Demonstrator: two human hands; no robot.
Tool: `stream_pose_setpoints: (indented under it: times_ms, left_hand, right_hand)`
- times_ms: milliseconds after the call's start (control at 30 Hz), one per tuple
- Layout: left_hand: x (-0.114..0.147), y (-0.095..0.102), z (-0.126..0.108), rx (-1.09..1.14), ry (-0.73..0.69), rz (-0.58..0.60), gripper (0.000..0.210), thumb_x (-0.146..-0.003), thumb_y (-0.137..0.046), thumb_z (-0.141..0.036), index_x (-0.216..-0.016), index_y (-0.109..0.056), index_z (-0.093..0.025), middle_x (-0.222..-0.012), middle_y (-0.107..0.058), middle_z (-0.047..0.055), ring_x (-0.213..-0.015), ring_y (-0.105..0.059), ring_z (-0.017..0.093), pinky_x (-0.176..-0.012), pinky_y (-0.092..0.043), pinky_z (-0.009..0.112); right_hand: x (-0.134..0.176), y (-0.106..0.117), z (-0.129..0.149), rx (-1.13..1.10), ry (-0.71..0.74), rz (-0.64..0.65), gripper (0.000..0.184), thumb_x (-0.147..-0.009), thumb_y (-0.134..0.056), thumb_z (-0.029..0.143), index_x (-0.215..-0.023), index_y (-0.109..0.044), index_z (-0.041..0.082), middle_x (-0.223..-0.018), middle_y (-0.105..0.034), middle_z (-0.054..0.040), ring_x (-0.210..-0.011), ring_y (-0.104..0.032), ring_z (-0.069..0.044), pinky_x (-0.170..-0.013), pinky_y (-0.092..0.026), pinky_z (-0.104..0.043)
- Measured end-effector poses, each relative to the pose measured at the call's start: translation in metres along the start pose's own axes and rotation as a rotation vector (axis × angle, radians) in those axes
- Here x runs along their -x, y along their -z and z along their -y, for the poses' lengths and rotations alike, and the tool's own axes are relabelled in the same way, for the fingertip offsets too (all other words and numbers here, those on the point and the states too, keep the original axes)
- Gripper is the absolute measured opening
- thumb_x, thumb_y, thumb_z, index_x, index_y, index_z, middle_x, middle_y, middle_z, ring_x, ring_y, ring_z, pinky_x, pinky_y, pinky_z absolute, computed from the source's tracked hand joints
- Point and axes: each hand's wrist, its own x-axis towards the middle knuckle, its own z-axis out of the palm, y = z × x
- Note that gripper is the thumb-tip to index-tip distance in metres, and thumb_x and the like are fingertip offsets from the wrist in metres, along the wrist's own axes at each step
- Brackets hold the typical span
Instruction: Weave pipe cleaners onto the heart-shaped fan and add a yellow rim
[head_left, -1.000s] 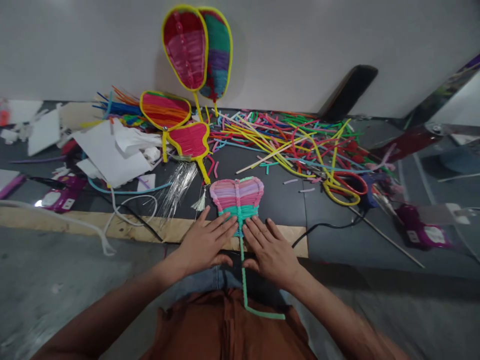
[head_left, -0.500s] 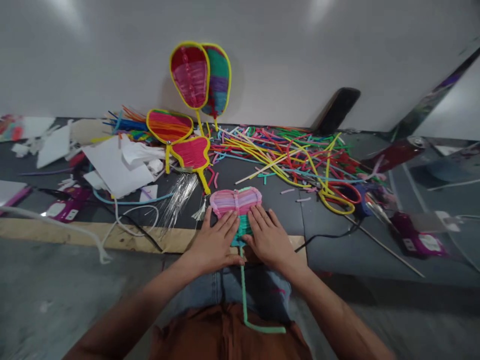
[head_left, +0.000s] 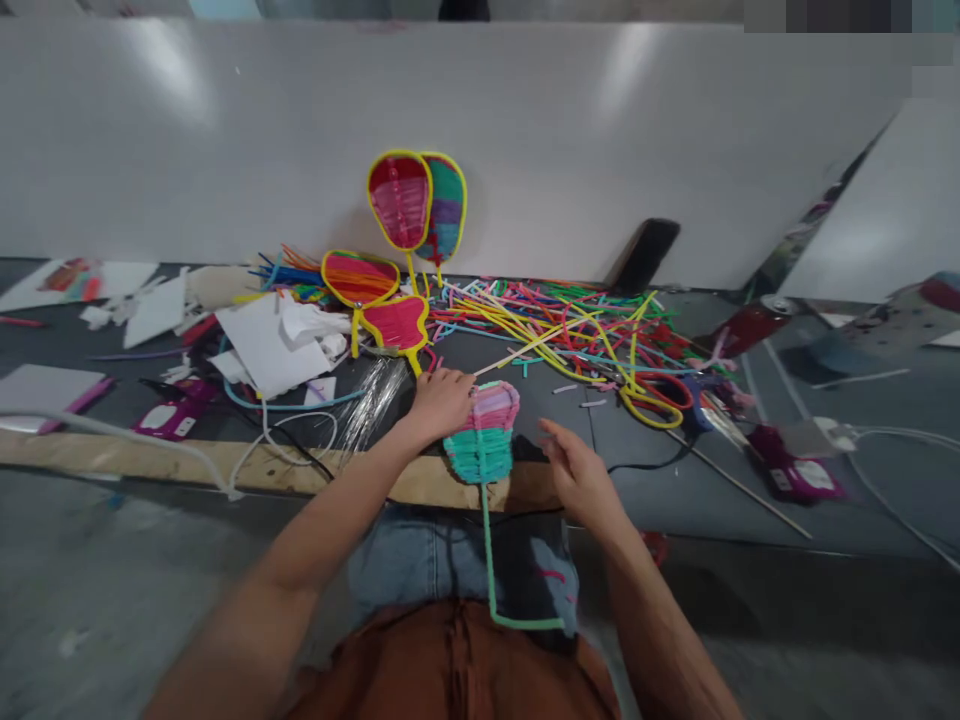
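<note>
A small fan-shaped piece (head_left: 481, 445) made of pipe cleaners lies at the table's front edge, pink and lilac on top and teal below. Its green stem (head_left: 488, 550) runs down over my lap and bends to the right at the end. My left hand (head_left: 444, 402) lies over the fan's upper left corner, fingers stretched across it and partly hiding it. To the right of the fan, clear of it, my right hand (head_left: 579, 468) is held with loosely curved fingers and nothing visible in it.
Yellow-rimmed fans (head_left: 401, 200) lean on the white panel behind. Loose pipe cleaners (head_left: 540, 320) heap along the back, with scissors (head_left: 660, 398) at their right. White paper (head_left: 262, 345) and silver strands (head_left: 371, 400) lie left. Purple glue guns (head_left: 799, 470) flank the workspace.
Both hands were flat on the fan. My right hand has lifted off to the right, and my left has slid up to the top left corner, uncovering the teal part. The camera view has tilted up.
</note>
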Motion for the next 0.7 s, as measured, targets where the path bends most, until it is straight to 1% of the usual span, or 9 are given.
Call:
stream_pose_setpoints:
  times_ms: [100,200,300,367,467,533,600,667,700]
  left_hand:
    - [-0.016,-0.009,0.000,0.018,0.004,0.012,0.032,-0.082,-0.051,-0.032,-0.109,-0.061,-0.019,-0.111,-0.063,0.013,-0.108,-0.052,0.031,-0.091,-0.033,0.048]
    - [-0.022,-0.019,0.002,0.071,0.015,0.006,0.031,-0.079,-0.053,-0.031,-0.107,-0.062,-0.020,-0.107,-0.064,0.012,-0.106,-0.053,0.031,-0.091,-0.033,0.047]
    - [-0.025,-0.020,0.006,0.167,0.007,0.005,0.030,-0.075,-0.056,-0.029,-0.102,-0.064,-0.020,-0.098,-0.064,0.010,-0.099,-0.056,0.029,-0.086,-0.037,0.042]
    - [-0.024,-0.015,0.010,0.260,-0.019,0.002,0.027,-0.073,-0.057,-0.031,-0.095,-0.066,-0.019,-0.091,-0.064,0.007,-0.090,-0.058,0.025,-0.081,-0.040,0.037]
    - [-0.019,0.002,0.019,0.438,-0.091,-0.007,0.025,-0.072,-0.055,-0.037,-0.084,-0.065,-0.017,-0.078,-0.062,0.003,-0.077,-0.057,0.019,-0.071,-0.044,0.030]
    - [-0.014,0.015,0.025,0.553,-0.137,-0.045,0.027,-0.074,-0.052,-0.041,-0.081,-0.062,-0.017,-0.075,-0.061,0.001,-0.076,-0.058,0.018,-0.069,-0.045,0.028]
    - [-0.011,0.026,0.028,0.834,-0.197,-0.157,0.026,-0.073,-0.053,-0.045,-0.072,-0.058,-0.019,-0.077,-0.061,0.002,-0.084,-0.060,0.019,-0.072,-0.047,0.030]
    - [-0.009,0.032,0.025,1.284,-0.243,-0.308,0.029,-0.071,-0.060,-0.047,-0.065,-0.055,-0.020,-0.081,-0.061,0.003,-0.093,-0.060,0.021,-0.080,-0.048,0.034]
    - [-0.008,0.032,0.022,1.500,-0.250,-0.367,0.028,-0.072,-0.062,-0.047,-0.066,-0.056,-0.020,-0.084,-0.061,0.003,-0.096,-0.060,0.022,-0.083,-0.048,0.036]
  right_hand:
    - [0.020,0.007,-0.004,-0.134,-0.115,-0.041,0.034,-0.088,-0.045,0.031,-0.115,-0.060,0.018,-0.110,-0.066,-0.0123,-0.097,-0.064,-0.022,-0.089,-0.049,-0.041]
    - [0.033,0.011,-0.005,-0.371,-0.271,-0.055,0.034,-0.085,-0.051,0.041,-0.109,-0.061,0.018,-0.096,-0.070,-0.0098,-0.086,-0.065,-0.021,-0.082,-0.051,-0.038]
    - [0.035,0.012,-0.001,-0.616,-0.391,-0.064,0.040,-0.079,-0.060,0.049,-0.105,-0.061,0.019,-0.099,-0.069,-0.0090,-0.083,-0.065,-0.019,-0.081,-0.052,-0.035]
    - [0.033,0.010,0.002,-0.718,-0.407,-0.059,0.043,-0.074,-0.066,0.050,-0.104,-0.061,0.020,-0.109,-0.066,-0.0084,-0.086,-0.065,-0.019,-0.083,-0.051,-0.035]
    - [0.028,0.003,0.004,-0.845,-0.403,-0.052,0.042,-0.071,-0.070,0.048,-0.105,-0.063,0.024,-0.115,-0.062,-0.0058,-0.096,-0.062,-0.019,-0.089,-0.048,-0.035]
    - [0.024,-0.003,0.004,-0.962,-0.424,-0.038,0.039,-0.071,-0.071,0.046,-0.104,-0.063,0.026,-0.116,-0.061,-0.0043,-0.103,-0.060,-0.019,-0.093,-0.046,-0.036]
    - [0.019,-0.011,0.005,-1.111,-0.472,0.006,0.037,-0.072,-0.072,0.044,-0.103,-0.063,0.026,-0.116,-0.062,-0.0041,-0.104,-0.060,-0.019,-0.094,-0.045,-0.036]
    - [0.012,-0.019,0.009,-1.254,-0.508,0.097,0.037,-0.072,-0.073,0.043,-0.102,-0.063,0.024,-0.113,-0.063,-0.0054,-0.100,-0.062,-0.018,-0.093,-0.046,-0.037]
    - [0.008,-0.023,0.014,-1.317,-0.511,0.168,0.038,-0.072,-0.072,0.044,-0.102,-0.063,0.023,-0.111,-0.065,-0.0066,-0.097,-0.063,-0.018,-0.091,-0.047,-0.037]
